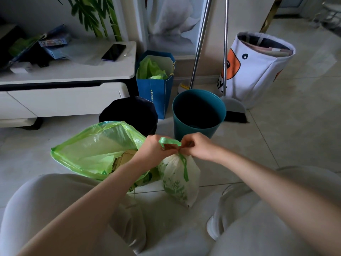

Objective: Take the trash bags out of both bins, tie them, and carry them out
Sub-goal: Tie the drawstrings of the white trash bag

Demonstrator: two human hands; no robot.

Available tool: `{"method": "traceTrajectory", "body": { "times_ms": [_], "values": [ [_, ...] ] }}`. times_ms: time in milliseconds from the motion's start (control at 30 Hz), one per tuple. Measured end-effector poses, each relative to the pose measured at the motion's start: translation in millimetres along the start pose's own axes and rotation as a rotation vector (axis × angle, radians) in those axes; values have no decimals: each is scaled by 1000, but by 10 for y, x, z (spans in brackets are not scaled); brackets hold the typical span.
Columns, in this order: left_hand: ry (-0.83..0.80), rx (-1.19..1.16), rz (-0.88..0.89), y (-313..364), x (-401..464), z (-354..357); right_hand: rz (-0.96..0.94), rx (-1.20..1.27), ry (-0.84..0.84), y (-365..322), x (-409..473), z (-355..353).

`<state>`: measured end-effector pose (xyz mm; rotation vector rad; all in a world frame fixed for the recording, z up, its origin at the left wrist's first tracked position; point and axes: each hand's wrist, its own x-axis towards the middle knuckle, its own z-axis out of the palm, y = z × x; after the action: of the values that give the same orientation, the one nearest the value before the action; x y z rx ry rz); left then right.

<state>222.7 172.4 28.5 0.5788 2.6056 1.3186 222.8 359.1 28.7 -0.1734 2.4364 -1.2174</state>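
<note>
A small white trash bag with a green leaf print (178, 179) hangs between my knees, its neck gathered tight by a green drawstring (169, 141). My left hand (156, 150) and my right hand (195, 146) both pinch that drawstring just above the neck, and a loop of it arches between them. To the left, a larger green trash bag (92, 150) lies open on the floor with cardboard and paper showing inside. Behind the bags stand a teal bin (198, 113) and a black bin (132, 112), both without liners.
A blue paper bag (156, 89) with green bags inside stands behind the bins. A broom and dustpan (233, 108) lean at the wall next to a white fabric basket (258, 67). A white low cabinet (64, 97) with a phone on it fills the left.
</note>
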Motion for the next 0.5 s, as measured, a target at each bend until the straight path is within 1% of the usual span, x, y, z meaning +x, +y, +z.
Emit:
{"method": "traceTrajectory", "body": {
  "times_ms": [67,100,233,367,500],
  "values": [
    [42,130,123,-12,10,36,17,9,0,12,-4,19],
    [58,191,157,-11,6,57,17,11,4,23,-7,21],
    [169,391,210,-10,-3,107,1,10,11,11,-50,1],
    [223,464,323,-59,-5,132,17,106,-41,-5,-43,9],
    [247,472,406,-60,-44,148,61,251,11,25,-32,-27]
  ]
}}
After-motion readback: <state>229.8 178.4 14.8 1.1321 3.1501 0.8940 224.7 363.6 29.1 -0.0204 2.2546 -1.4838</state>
